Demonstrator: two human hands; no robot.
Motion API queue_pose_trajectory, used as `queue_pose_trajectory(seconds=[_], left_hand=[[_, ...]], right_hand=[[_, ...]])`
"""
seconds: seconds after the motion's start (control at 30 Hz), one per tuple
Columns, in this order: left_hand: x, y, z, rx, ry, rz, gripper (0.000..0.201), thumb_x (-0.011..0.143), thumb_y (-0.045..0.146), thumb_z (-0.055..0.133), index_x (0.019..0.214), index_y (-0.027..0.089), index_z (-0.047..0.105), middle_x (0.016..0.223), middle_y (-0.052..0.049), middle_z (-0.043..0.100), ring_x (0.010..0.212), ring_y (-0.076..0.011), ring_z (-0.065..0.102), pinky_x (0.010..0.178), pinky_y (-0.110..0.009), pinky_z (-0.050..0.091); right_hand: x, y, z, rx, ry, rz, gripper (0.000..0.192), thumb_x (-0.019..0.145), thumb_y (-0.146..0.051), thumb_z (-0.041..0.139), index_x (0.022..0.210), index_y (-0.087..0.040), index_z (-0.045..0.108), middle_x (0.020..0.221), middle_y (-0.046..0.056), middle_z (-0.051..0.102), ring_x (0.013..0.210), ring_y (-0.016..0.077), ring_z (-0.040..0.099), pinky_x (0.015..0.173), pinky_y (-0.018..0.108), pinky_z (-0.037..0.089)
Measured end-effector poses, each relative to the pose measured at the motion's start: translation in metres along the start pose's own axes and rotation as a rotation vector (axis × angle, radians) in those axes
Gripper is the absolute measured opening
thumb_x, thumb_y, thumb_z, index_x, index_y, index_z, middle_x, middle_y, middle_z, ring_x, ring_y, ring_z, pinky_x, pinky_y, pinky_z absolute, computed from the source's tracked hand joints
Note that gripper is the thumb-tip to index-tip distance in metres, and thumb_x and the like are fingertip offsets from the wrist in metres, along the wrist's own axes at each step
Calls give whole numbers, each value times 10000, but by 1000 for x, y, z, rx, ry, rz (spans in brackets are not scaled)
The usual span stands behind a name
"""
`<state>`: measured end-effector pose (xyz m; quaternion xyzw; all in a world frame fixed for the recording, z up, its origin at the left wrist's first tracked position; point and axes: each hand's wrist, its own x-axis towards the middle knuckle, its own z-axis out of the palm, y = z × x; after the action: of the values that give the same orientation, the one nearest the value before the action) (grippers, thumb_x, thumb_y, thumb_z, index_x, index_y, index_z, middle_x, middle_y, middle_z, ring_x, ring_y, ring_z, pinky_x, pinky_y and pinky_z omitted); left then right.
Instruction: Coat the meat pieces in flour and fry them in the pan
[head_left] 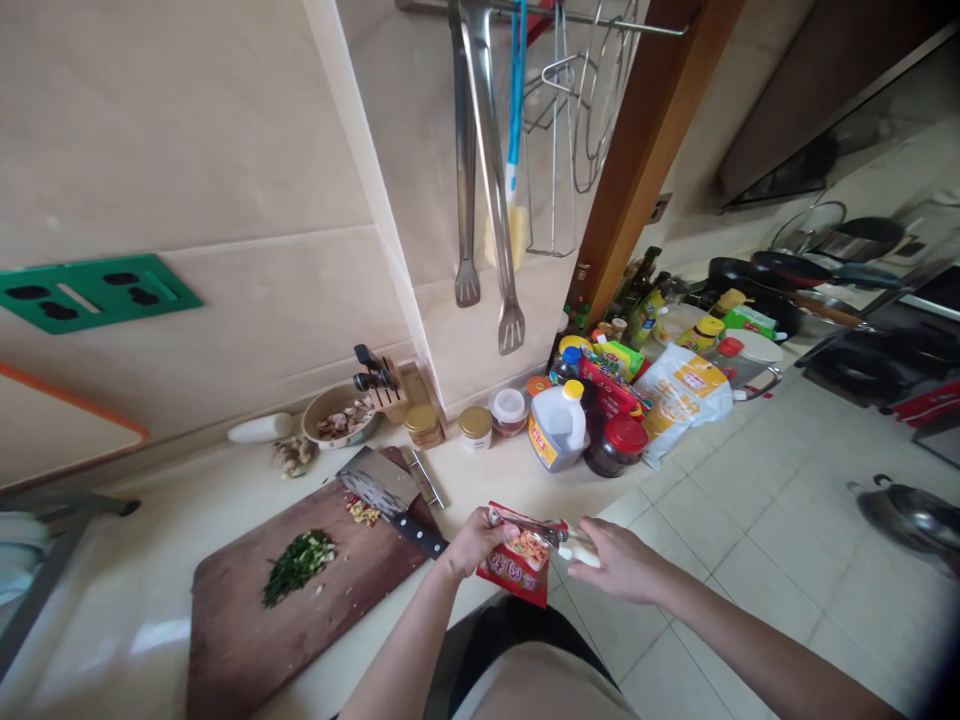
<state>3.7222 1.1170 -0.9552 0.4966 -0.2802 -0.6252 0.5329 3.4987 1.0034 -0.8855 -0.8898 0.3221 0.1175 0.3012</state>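
Both hands (551, 555) raised, gripping red packet (520, 566), scissors (559, 538).

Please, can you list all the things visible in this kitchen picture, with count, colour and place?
sachet: 1, red, between both hands
scissors: 1, white handles, at sachet top
cutting board: 1, brown, on counter
cleaver: 1, steel, black handle, on board
chopped greens: 1 pile, green, on board
jug: 1, white, yellow cap, by wall
tongs: 2, steel, hanging
left hand: holds sachet
right hand: holds scissors
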Motion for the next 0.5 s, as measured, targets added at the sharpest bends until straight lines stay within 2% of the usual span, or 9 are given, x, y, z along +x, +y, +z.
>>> queue_pose_trajectory(seconds=[0.13, 0.3, 0.5], left_hand=[[-3, 1, -7, -23, 17, -6, 398, 571, 453, 838, 786, 123, 775, 689, -84, 757, 680, -236, 685, 732, -343, 520], [-1, 0, -9, -48, -8, -23, 419, 546, 439, 855, 813, 126, 776, 741, -96, 766, 749, -272, 699, 804, -393, 521], [11, -9, -16, -78, 15, -36, 473, 533, 433, 863, 894, 142, 772, 802, -95, 775, 807, -280, 702, 853, -404, 505]], right_hand=[[15, -2, 11, 38, -6, 31, 294, 787, -475, 588, 921, -213, 602, 928, 69, 690, 873, 249, 643, 716, 309, 432], [37, -6, 16, 150, -4, -53, 421, 747, -458, 650, 1088, -212, 619, 1131, 80, 685, 1038, 267, 629, 841, 323, 453], [59, -4, 16, 192, -38, -43, 277, 727, -406, 682, 919, -206, 696, 927, 57, 740, 857, 269, 669, 738, 328, 470]])
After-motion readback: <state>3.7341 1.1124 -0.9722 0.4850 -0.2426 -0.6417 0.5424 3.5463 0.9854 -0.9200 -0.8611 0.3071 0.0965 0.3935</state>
